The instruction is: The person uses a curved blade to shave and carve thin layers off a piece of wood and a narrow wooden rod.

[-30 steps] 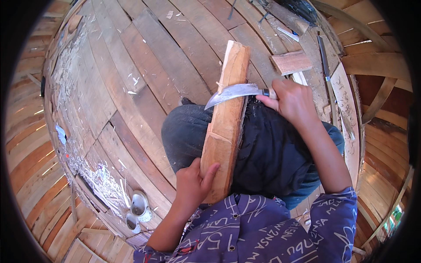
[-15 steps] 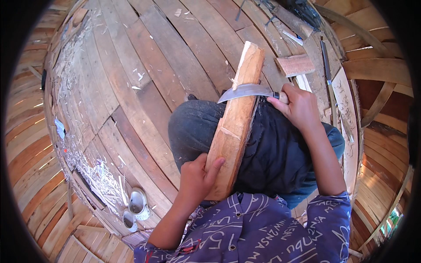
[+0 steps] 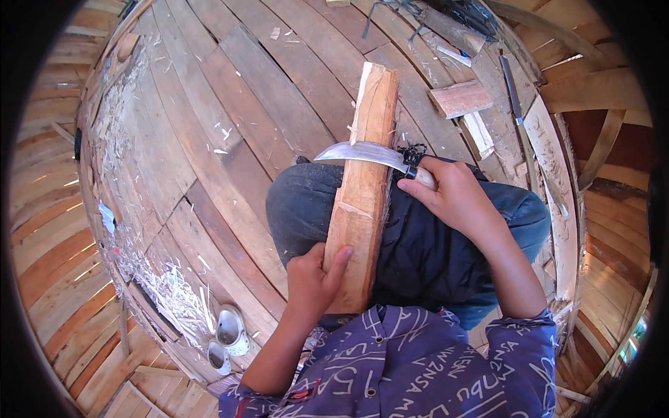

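A long, thick piece of wood [image 3: 357, 212] leans across my lap, its far end pointing away over the floor. My left hand [image 3: 317, 275] grips its near end, thumb on top and fingers round the left edge. In my right hand [image 3: 446, 187] is the pale wooden handle of a curved knife [image 3: 362, 152]. The blade lies across the upper face of the wood, its tip sticking out past the left side. A small curl of shaving stands on the wood beside the blade. Dark cloth covers my lap under the wood.
Plank flooring [image 3: 209, 90] carries scattered chips. A heap of shavings [image 3: 171, 296] lies at the left, beside a pair of pale clogs [image 3: 232, 327]. At the right are a reddish wood block [image 3: 461, 99] and a long dark-bladed tool [image 3: 511, 87]. Slatted walls curve round both sides.
The wood's far end has swung left and stands more upright in view. The knife and my right hand have shifted left and slightly nearer, and the blade tilts more. My left hand keeps its grip.
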Demonstrator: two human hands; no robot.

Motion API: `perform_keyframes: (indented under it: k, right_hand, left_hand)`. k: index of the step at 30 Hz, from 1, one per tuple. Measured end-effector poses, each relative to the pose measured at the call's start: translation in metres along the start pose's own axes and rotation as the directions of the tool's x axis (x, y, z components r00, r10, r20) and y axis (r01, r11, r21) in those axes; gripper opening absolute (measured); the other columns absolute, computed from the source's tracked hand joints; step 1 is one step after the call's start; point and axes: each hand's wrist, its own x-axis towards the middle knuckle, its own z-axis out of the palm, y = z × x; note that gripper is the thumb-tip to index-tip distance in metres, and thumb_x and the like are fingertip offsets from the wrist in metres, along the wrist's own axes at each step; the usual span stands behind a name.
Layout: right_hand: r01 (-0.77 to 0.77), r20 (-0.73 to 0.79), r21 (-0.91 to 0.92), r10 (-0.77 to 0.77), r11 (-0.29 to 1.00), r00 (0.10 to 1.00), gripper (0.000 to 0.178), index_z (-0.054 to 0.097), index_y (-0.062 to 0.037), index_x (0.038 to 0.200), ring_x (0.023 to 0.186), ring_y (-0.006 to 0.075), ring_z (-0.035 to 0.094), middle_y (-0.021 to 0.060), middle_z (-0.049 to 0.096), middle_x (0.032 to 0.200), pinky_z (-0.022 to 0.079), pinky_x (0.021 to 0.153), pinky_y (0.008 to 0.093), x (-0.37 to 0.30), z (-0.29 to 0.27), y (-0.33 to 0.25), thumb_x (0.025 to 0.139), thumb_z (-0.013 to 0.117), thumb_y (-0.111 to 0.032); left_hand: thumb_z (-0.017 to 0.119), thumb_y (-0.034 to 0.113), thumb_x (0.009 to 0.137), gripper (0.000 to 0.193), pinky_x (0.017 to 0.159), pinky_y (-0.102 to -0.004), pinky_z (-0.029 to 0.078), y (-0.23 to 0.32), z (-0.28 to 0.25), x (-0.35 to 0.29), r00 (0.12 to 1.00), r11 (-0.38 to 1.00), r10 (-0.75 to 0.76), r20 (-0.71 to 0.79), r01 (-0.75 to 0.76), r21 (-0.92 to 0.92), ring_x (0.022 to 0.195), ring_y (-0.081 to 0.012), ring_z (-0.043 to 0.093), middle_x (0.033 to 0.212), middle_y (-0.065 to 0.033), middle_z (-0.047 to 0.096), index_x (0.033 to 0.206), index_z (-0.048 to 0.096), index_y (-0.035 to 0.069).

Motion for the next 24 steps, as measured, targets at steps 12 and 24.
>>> perform_keyframes:
  k: [12,24]
  right_hand:
    - [-0.058,-0.034,0.016,0.058,0.998,0.998,0.04,0.06,0.0015,0.074,0.062,0.0434,0.06,0.0217,0.056,0.062,0.046,0.056,0.0464,-0.014,0.012,-0.005,0.089,0.07,-0.034]
    - [-0.012,-0.14,-0.093,-0.001,0.996,0.99,0.038,0.058,-0.001,0.075,0.06,0.0414,0.061,0.0195,0.057,0.06,0.047,0.055,0.0466,-0.019,0.019,0.01,0.087,0.073,-0.034]
  left_hand:
    - [0.072,0.028,0.09,0.037,0.046,-0.038,0.042,0.008,-0.002,0.002,1.0,0.999,-0.007,0.011,0.006,0.049,0.044,-0.0319,0.057,0.051,-0.019,0.052,0.072,0.061,-0.002]
    - [0.073,0.028,0.089,0.039,0.045,-0.036,0.04,0.005,0.001,0.0,1.0,0.999,-0.005,-0.016,0.006,0.034,0.042,-0.0272,0.056,0.051,-0.0186,0.051,0.068,0.059,-0.002]
